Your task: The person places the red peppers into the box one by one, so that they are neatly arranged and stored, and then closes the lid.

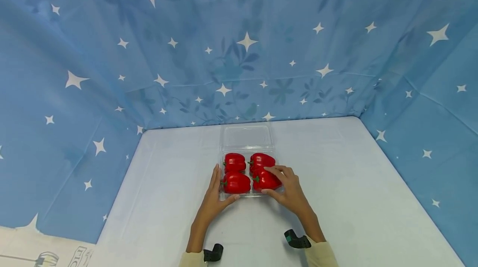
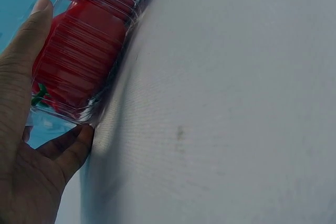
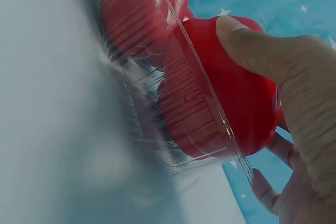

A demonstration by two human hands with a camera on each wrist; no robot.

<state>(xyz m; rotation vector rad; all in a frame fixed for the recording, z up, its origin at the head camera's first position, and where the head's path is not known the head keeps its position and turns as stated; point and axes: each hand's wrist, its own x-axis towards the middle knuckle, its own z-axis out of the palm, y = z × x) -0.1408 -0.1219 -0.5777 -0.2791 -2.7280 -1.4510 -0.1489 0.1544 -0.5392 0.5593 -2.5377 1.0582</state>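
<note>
A clear plastic clamshell container point(image 1: 254, 195) with its lid point(image 1: 247, 136) folded back holds several red bell peppers in two rows. My left hand point(image 1: 212, 205) holds its near left corner, thumb at the front wall and fingers along the left side. My right hand point(image 1: 293, 190) grips the near right bell pepper point(image 1: 267, 180), thumb in front and fingers over its far side. In the right wrist view this pepper point(image 3: 241, 93) bulges above the container's rim. Beside it sits the near left pepper point(image 1: 237, 183); the far left pepper point(image 1: 234, 162) and far right pepper point(image 1: 262, 160) lie behind.
The container stands on a white-covered table point(image 1: 168, 175). A blue curtain point(image 1: 186, 64) with white stars rises along the table's back and both sides. Dark wrist cameras point(image 1: 213, 253) sit at both of my sleeve cuffs.
</note>
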